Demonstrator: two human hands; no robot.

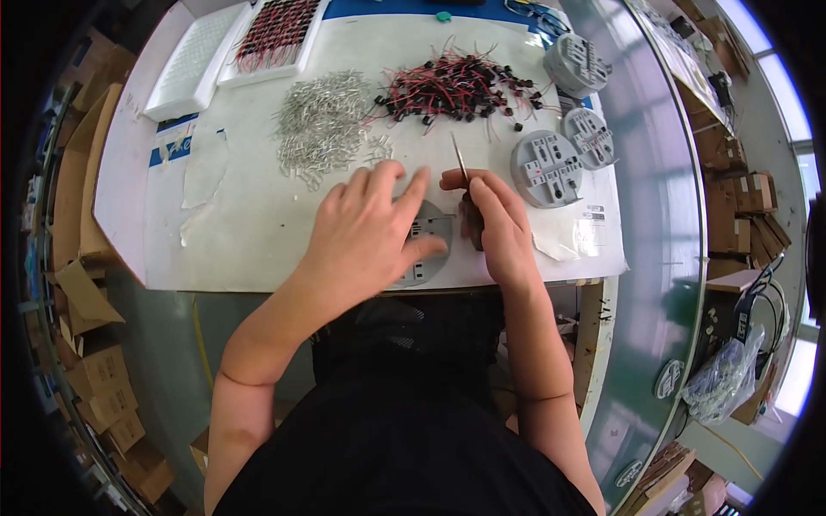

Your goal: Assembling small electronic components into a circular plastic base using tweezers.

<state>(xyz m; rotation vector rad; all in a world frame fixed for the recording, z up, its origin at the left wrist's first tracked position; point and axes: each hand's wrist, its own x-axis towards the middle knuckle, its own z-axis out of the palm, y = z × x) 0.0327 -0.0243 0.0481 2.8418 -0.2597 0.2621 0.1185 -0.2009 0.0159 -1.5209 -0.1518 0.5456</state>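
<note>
My left hand (366, 228) is spread over a grey round fixture (436, 245) near the table's front edge, covering much of it. Its fingers are apart, and nothing shows in them. Just right of the fixture, my right hand (503, 224) is closed around a thin pointed metal tool (459, 155), perhaps tweezers, with the tip pointing away from me. Beyond my left hand lies a heap of small clear and silvery pieces (323, 120). Farther back and to the right is a pile of small black parts with red and black wires (456, 86).
Several more grey round fixtures with slots, such as one loaded with parts (546, 168), stand at the right. Two white trays are at the back left: one plain tray (194, 64) and one filled with wired parts (274, 34). Cardboard boxes (103, 378) line the left side.
</note>
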